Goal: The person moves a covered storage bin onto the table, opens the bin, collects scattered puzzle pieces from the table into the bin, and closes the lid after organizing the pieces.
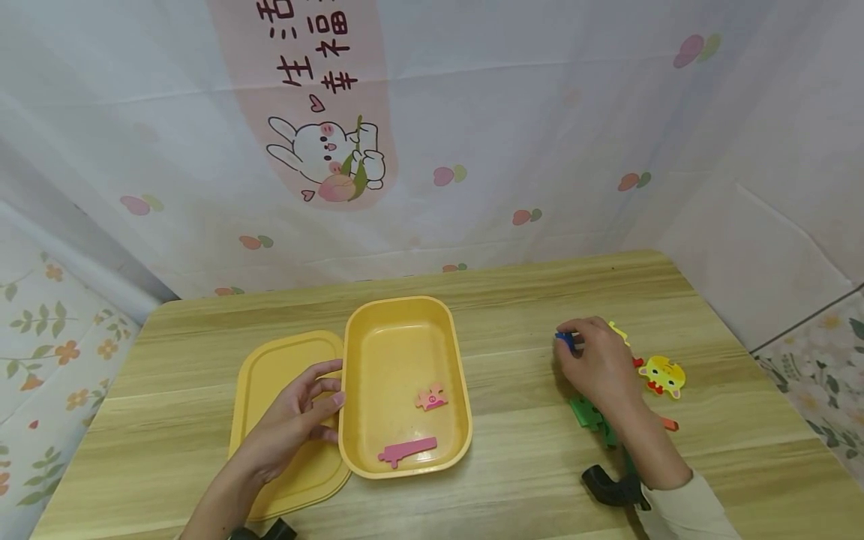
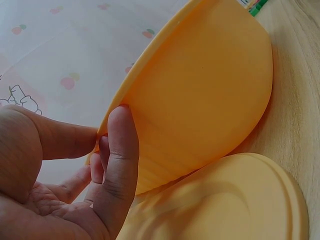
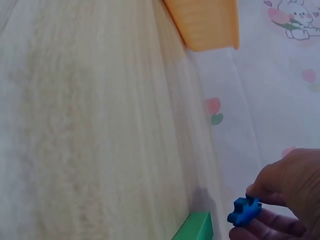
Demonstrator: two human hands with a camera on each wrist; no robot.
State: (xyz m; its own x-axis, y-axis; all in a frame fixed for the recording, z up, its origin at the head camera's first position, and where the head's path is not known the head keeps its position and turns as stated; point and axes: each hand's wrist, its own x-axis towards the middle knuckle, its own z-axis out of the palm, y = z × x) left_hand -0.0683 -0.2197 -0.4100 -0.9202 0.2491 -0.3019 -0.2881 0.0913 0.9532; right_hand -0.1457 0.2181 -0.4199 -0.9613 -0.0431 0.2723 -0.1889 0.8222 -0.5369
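My left hand [image 1: 304, 409] pinches the left rim of a yellow plastic box [image 1: 405, 301], thumb on one side and fingers on the other, as the left wrist view shows. Inside the box lie a pink puzzle piece [image 1: 432, 398] and a long magenta piece [image 1: 408, 450]. Over the right part of the table, my right hand [image 1: 597, 367] holds a small blue puzzle piece [image 3: 244, 211] between thumb and fingers. Green pieces [image 1: 587, 414] lie just below that hand. A yellow animal-faced piece [image 1: 664, 376] rests to its right, near an orange piece [image 1: 670, 424] partly behind the forearm.
The yellow lid [image 1: 270, 367] lies flat left of the box, partly under my left hand. Black wrist mounts [image 1: 610, 487] sit at both forearms. A patterned cloth [image 1: 513, 112] hangs behind the wooden table [image 1: 513, 450].
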